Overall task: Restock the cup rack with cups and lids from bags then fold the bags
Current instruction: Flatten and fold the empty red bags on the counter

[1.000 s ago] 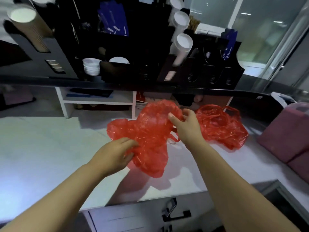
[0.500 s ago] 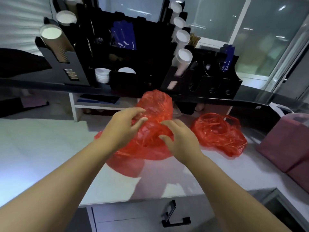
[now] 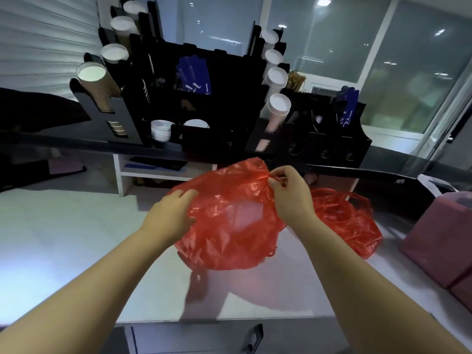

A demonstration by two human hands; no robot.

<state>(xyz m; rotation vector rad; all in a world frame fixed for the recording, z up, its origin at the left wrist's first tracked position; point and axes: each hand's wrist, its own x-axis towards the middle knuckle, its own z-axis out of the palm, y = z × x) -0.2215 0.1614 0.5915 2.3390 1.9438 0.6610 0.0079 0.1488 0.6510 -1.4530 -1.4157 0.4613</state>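
A crumpled red plastic bag [image 3: 229,226] hangs just above the white counter [image 3: 63,238] between both hands. My left hand [image 3: 169,215] grips its left edge. My right hand [image 3: 288,195] pinches its upper right corner. A second red bag [image 3: 350,221] lies crumpled on the counter to the right. Behind, the black cup rack [image 3: 204,111] holds tilted stacks of brown ribbed cups [image 3: 98,85] on the left and white cups [image 3: 277,108] on the right, with white lids [image 3: 161,129] low in the middle.
A pink box [image 3: 441,244] sits at the right edge of the counter. A black ledge [image 3: 76,144] runs under the rack. White shelving [image 3: 153,172] stands below it. A drawer handle [image 3: 255,338] shows at the counter's front.
My hands have moved apart and spread the bag wider. My right hand rose to pinch the upper corner; my left shifted to the left edge. The view tilted upward.
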